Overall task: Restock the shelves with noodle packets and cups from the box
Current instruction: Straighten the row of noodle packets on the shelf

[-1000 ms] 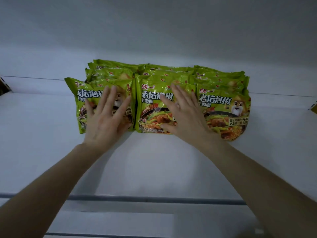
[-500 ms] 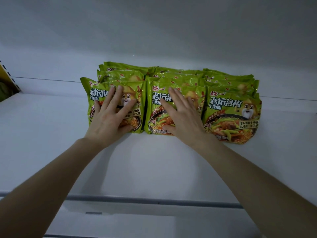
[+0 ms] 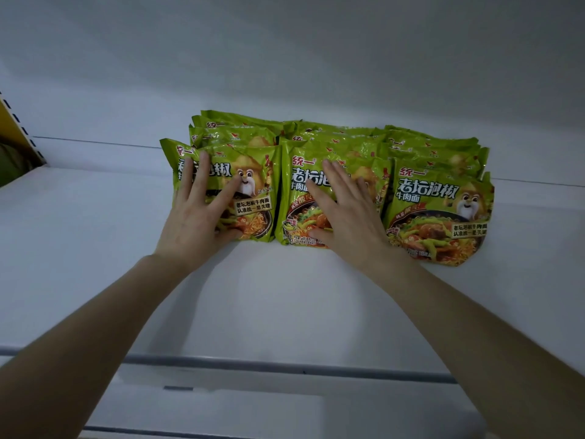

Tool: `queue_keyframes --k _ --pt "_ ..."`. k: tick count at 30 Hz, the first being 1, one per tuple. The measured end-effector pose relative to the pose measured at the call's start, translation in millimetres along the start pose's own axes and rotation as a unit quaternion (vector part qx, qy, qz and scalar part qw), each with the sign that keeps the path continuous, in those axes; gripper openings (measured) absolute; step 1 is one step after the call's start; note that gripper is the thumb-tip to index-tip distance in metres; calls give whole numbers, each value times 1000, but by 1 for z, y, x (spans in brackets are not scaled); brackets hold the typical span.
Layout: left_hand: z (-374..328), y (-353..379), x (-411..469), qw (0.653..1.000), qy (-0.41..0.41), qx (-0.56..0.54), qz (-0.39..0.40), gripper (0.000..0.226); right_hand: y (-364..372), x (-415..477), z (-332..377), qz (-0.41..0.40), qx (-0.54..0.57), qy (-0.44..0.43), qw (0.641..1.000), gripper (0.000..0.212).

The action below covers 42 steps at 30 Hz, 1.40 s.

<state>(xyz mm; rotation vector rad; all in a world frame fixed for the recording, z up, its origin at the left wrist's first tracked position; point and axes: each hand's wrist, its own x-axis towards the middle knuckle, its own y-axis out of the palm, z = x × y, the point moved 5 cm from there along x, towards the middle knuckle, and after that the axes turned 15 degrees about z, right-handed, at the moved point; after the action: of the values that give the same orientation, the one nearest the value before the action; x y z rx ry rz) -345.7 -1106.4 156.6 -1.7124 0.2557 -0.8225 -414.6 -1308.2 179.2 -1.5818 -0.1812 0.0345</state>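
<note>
Both forearms reach forward onto the shelf [image 3: 285, 299]. Left hand [image 3: 201, 220] palm-down, fingers straight and spread, pressed flat on the left front packet [image 3: 253, 198]; flat contact only, nothing gripped; thumb lies toward the packet's lower edge. Right hand [image 3: 346, 217] same pose, fingers straight and slightly fanned, flat on the middle front packet [image 3: 296, 198]; thumb near the bottom of the pack, no pinch, no curl. Right front packet [image 3: 440, 213] untouched, just beside the right wrist; its lower edge sits a bit nearer the camera than the other two.

Front row is three green noodle packets side by side, edges touching or nearly so; rear packets [image 3: 430, 150] overlap like shingles in rows behind them, toward the back wall [image 3: 285, 90]; can't tell the row count. All sit toward the rear of the shelf; white surface runs from them to the grey front rail [image 3: 285, 369]. Yellow upright [image 3: 14, 128] at far left edge.
</note>
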Motion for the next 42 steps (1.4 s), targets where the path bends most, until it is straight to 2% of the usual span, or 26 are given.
queue_keyframes --k 4,5,7,10,12,14,18,24,32,39,42 --pt "3 -6 -9 999 21 -37 -26 81 -1 -1 1 -22 6 -5 1000 77" --pt "5 -10 -12 997 7 -65 -48 80 -3 -1 3 -45 11 -9 999 77" --pt "15 -18 -17 979 -79 -171 -80 89 -9 1 11 -86 21 -20 996 79" --pt "37 -18 -18 899 -210 -370 -101 105 -15 15 33 -118 4 -48 992 85" --pt "47 -18 -11 842 -218 -484 -97 109 -18 26 50 -139 -26 -77 987 89" --pt "51 -19 -1 818 -193 -537 -67 107 -16 37 65 -107 -39 -94 989 92" --pt "54 -15 14 816 -121 -565 -17 107 -7 52 78 -71 -68 -86 991 99" --pt "48 -8 22 834 -85 -545 -16 91 -2 59 70 -93 -85 -68 990 99" --pt "58 -7 25 799 -102 -593 -18 84 -2 59 71 -114 -88 -69 987 98" --pt "54 1 37 797 -92 -597 9 80 0 59 70 -83 -63 -91 990 93" --pt "58 0 35 798 -97 -595 17 85 1 60 70 -72 -53 -100 991 93"
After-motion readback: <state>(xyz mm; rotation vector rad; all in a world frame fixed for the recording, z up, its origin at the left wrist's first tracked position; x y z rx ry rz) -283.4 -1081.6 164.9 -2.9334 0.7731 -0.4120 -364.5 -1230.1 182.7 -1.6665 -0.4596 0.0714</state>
